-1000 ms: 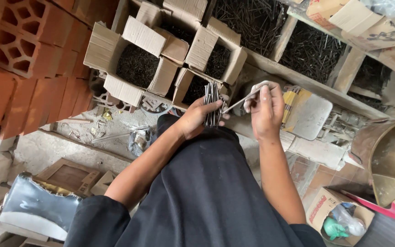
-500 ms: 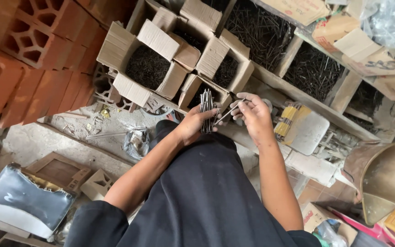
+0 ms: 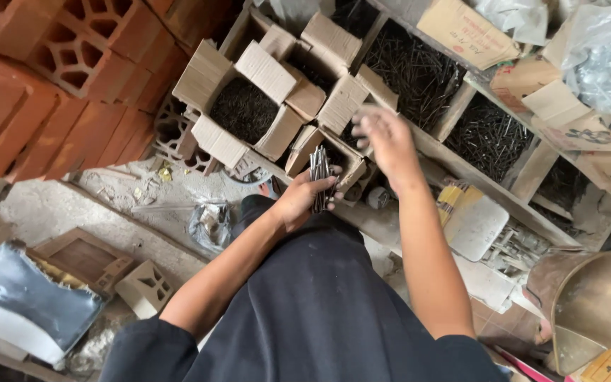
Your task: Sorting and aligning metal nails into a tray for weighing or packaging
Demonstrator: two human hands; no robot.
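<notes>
My left hand (image 3: pixel 304 198) grips a bundle of long grey nails (image 3: pixel 318 170), held upright above my dark-clad lap. My right hand (image 3: pixel 385 138) is raised and blurred, its fingers apart and empty, over the open cardboard boxes of dark nails (image 3: pixel 243 107). The nearest small box (image 3: pixel 334 152) lies just behind the bundle. A wooden rack of compartments (image 3: pixel 489 138) full of dark nails stands beyond my right hand.
Stacked red hollow bricks (image 3: pixel 58 78) fill the left. A grey plastic bag (image 3: pixel 210 225) lies on the dusty floor. A brass scoop pan (image 3: pixel 592 304) sits at the right; a torn box with a blue-grey sheet (image 3: pixel 22 297) at lower left.
My right hand has let go of the nails it held near the bundle and lifted up and away towards the boxes. The left hand keeps the bundle in place.
</notes>
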